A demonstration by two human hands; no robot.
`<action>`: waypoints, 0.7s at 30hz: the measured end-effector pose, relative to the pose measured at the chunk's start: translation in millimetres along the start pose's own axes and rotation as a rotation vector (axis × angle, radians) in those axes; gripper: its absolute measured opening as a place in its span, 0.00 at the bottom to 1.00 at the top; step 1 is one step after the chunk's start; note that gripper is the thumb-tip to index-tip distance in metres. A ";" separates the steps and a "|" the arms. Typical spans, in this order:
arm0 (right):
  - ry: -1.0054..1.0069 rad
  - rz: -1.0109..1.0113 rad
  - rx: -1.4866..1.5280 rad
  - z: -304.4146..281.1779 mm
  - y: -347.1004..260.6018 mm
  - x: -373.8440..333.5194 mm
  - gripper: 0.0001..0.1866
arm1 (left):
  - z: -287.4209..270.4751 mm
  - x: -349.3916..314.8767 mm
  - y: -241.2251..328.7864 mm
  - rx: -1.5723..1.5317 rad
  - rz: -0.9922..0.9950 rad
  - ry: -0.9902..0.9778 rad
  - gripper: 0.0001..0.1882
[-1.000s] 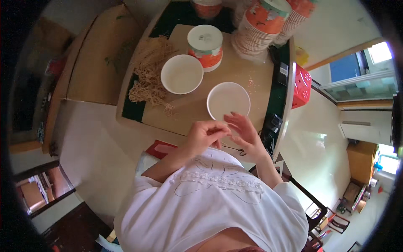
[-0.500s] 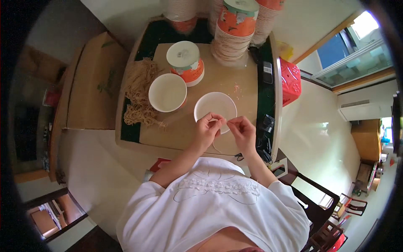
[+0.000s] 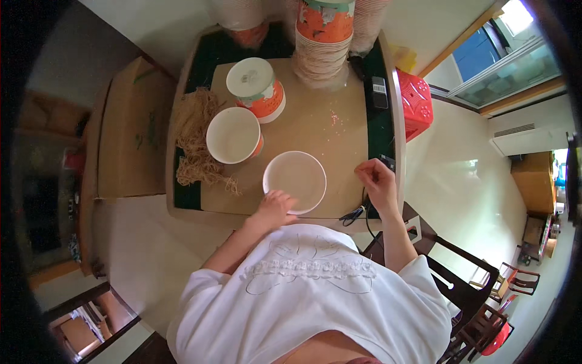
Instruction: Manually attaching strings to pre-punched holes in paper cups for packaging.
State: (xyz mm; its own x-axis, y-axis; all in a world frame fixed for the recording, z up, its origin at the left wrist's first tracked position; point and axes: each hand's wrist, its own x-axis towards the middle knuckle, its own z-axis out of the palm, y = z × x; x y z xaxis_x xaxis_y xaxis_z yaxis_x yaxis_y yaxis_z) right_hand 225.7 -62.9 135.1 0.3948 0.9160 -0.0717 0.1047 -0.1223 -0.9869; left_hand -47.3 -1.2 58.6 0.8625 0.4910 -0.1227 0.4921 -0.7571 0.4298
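A white, round paper tub (image 3: 295, 177) stands near the table's front edge, its open mouth facing up. My left hand (image 3: 274, 209) is closed over its near left rim, fingers curling inside. To the right, my right hand (image 3: 379, 182) hovers by the table's right edge with thumb and fingers pinched together. Whatever is in that pinch, if anything, is too small to make out. Left of my tub is another open tub (image 3: 233, 134), and behind it one turned bottom up (image 3: 254, 88), orange and white. A tangled heap of tan strings (image 3: 197, 130) lies beside them.
Tall nested stacks of paper tubs (image 3: 324, 45) rise at the back. Small pink bits (image 3: 334, 118) are scattered on the brown board (image 3: 303, 115). A black cable (image 3: 354, 215) and a dark device (image 3: 379, 94) lie along the right. Beyond is a red stool (image 3: 415, 106).
Both hands were pinching together over the tub. They have parted: the left dropped to the rim, the right swung away to the right. The tub shifted slightly left and nearer.
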 end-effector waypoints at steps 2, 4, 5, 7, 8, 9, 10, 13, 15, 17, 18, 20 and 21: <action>-0.047 0.027 0.070 11.6 4.2 -5.4 0.02 | -16.6 8.2 15.3 -0.258 0.022 0.142 0.17; -0.151 0.080 0.014 20.0 1.1 -13.1 0.02 | -52.5 25.1 49.0 -0.302 0.029 0.347 0.19; -0.193 0.075 0.066 26.2 4.2 -18.3 0.02 | -61.7 30.9 59.0 -0.338 0.049 0.551 0.21; -0.301 0.178 0.108 33.2 9.6 -27.3 0.02 | -61.3 34.2 62.6 -0.306 0.127 0.554 0.19; -0.338 0.244 0.206 37.2 2.9 -32.0 0.03 | -59.9 33.6 63.3 -0.272 0.214 0.559 0.17; -0.345 0.251 0.203 38.1 4.4 -35.5 0.03 | -55.7 30.0 61.8 -0.278 0.205 0.560 0.17; -0.377 0.305 0.222 39.2 7.6 -38.9 0.03 | -49.8 24.9 58.6 -0.301 0.210 0.518 0.15; -0.452 0.426 0.254 41.1 13.3 -44.7 0.03 | -40.6 15.9 54.1 -0.430 0.201 0.486 0.10; -0.466 0.491 0.316 41.7 13.4 -46.1 0.03 | -37.2 11.9 53.7 -0.535 0.180 0.502 0.08; -0.421 0.424 0.260 48.4 14.2 -48.9 0.03 | -33.7 12.3 50.9 -0.650 0.033 0.465 0.04; -0.367 0.347 0.213 52.3 14.4 -50.9 0.04 | -30.8 11.6 50.4 -0.657 0.021 0.476 0.04; -0.333 0.264 0.138 58.1 25.1 -55.2 0.04 | -26.0 9.7 50.7 -0.835 -0.142 0.399 0.03; -0.283 0.174 0.076 60.8 29.2 -57.1 0.04 | -25.7 10.1 50.7 -0.842 -0.152 0.414 0.03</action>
State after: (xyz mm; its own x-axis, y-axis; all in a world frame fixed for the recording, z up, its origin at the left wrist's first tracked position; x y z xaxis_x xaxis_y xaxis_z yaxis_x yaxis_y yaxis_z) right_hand 150.7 -95.6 101.7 0.1306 0.9548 -0.2668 -0.0143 -0.2673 -0.9635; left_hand -16.7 -23.6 102.1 0.6064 0.7947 0.0268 0.2097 -0.1923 0.9587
